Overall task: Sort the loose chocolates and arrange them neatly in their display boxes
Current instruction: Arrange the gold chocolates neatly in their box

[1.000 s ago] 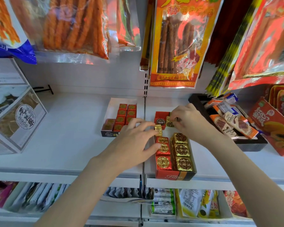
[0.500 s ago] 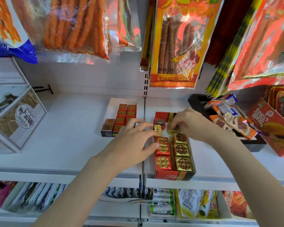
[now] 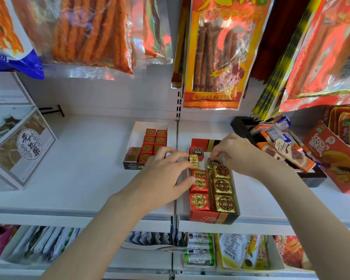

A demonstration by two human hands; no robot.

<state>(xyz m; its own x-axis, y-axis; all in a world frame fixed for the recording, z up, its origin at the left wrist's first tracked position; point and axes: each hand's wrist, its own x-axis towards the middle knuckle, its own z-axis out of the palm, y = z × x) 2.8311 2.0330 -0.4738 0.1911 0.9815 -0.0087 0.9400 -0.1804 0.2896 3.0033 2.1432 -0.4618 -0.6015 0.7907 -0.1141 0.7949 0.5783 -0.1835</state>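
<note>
A red and gold display box (image 3: 213, 218) stands on the white shelf, with a row of red chocolates (image 3: 199, 201) on its left and a row of gold chocolates (image 3: 223, 203) on its right. My left hand (image 3: 162, 178) pinches a gold chocolate (image 3: 194, 161) on edge at the box's left side. My right hand (image 3: 232, 153) presses its fingertips on a gold chocolate (image 3: 214, 163) at the top of the gold row. A red chocolate (image 3: 197, 151) sits behind them. A second box (image 3: 132, 164) to the left holds small red squares (image 3: 155, 139).
A black tray (image 3: 313, 176) of wafer bars lies right of my right hand, with a red papaya carton (image 3: 335, 158) beyond it. A grey carton (image 3: 20, 150) stands at the left. Snack bags (image 3: 218, 49) hang above the shelf. A lower shelf holds more packets.
My right hand has moved down and slightly toward me, bringing the gold chocolate onto the back end of the gold row. My left hand has stayed in place with its gold piece.
</note>
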